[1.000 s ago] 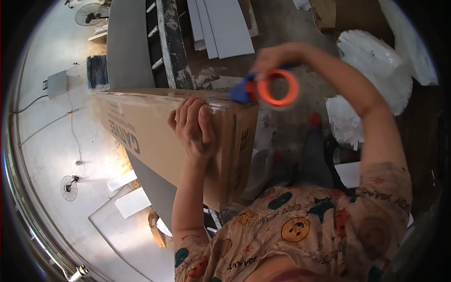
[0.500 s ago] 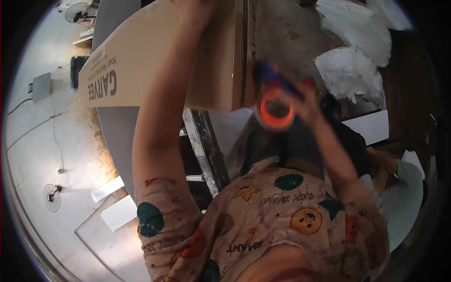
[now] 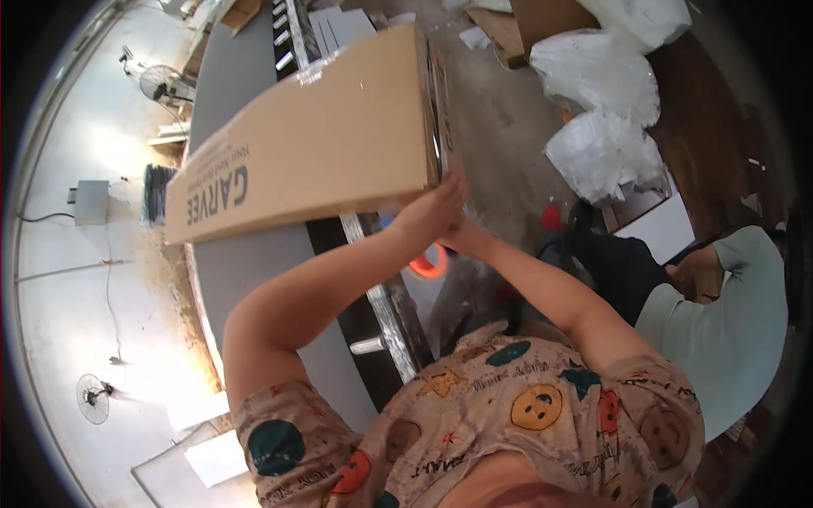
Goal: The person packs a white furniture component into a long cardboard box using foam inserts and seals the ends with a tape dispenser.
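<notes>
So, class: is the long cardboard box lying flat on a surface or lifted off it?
Lifted. The long cardboard box is tilted in the air above the grey table, and the left hand presses its near end.

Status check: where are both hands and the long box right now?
Left hand pressed to near end of long cardboard box. Right hand mostly hidden behind it, grip unclear. Orange tape roll just below. Co-worker's teal sleeve at right.

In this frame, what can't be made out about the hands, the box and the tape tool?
- Right hand: mostly covered by the left hand in the head view; its grip cannot be told.
- Orange tape dispenser: only a sliver shows under the wrists; who holds it is unclear.
- Long cardboard box: its underside and end face are turned away.
- Co-worker's hand: blurred near the rim.
</notes>
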{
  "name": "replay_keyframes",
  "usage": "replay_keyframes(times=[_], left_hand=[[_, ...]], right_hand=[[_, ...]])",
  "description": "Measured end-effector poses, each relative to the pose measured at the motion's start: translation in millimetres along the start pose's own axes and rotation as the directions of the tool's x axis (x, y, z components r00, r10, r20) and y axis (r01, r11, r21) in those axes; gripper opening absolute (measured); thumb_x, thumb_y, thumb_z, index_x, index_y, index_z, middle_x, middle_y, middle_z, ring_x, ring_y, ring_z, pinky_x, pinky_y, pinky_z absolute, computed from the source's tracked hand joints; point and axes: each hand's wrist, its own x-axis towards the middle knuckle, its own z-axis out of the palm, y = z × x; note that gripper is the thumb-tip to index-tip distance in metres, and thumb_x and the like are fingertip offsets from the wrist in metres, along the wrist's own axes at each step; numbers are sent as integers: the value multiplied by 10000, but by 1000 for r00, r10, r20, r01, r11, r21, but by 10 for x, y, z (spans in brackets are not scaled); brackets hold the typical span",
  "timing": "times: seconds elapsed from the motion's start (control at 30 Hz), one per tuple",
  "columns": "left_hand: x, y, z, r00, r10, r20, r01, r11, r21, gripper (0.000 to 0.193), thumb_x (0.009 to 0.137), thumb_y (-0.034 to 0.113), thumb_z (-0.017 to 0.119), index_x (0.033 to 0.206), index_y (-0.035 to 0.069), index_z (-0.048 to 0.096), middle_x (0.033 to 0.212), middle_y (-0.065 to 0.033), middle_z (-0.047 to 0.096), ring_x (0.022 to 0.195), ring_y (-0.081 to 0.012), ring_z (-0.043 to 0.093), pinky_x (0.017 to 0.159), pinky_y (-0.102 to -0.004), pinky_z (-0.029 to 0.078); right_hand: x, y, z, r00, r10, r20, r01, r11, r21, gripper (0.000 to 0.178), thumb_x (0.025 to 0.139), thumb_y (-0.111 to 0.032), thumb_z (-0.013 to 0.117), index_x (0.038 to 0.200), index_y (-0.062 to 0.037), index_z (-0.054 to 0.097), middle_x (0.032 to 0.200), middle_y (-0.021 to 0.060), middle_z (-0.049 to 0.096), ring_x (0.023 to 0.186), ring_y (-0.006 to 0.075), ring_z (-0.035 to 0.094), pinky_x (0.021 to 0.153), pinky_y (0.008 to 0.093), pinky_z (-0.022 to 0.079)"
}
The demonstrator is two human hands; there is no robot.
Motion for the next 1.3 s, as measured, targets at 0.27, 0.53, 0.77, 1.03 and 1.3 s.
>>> replay_keyframes(times=[0.27,0.53,0.77,1.03,1.3], left_hand=[[413,-951,-211,925,-351,148,364,699,-615,513,761,408,637,1096,20,609,1182,-156,564,1228,-315,436,1092,-456,231],[757,-2191,1091,413,-639,649,807,-74,-586,438,803,497,513,1078,190,661,1050,-103,661,1022,-266,607,937,-406,399],[657,-2013,976,327,-778,536,755,-125,-644,344,795,397,480,842,138,702,862,-114,678,892,-253,628,878,-385,410],[648,-1558,439,425,-808,408,674,-18,-738,438,817,471,527,868,72,701,934,-116,675,926,-262,616,860,-383,410],[559,-1305,177,303,-933,194,615,36,-787,363,813,381,641,657,62,562,714,-104,597,738,-279,564,774,-384,415]], right_hand=[[-538,-27,-1646,680,673,292,-727,566,388,509,791,-275,714,1152,63,593,1063,136,649,968,166,609,877,277,461],[549,546,-2164,718,674,173,-681,629,376,307,806,-287,670,996,-49,637,908,53,651,827,147,616,746,272,495],[861,337,-2276,723,677,137,-627,560,541,297,809,-350,651,951,-90,630,766,14,606,660,120,543,610,257,445],[298,287,-2492,792,546,271,-517,367,773,402,880,-336,510,1106,-14,597,1098,122,638,1022,248,609,931,381,464],[1061,559,-2851,774,603,194,-458,322,828,492,720,-241,567,1191,-102,557,1146,105,592,1042,293,564,894,490,451]])
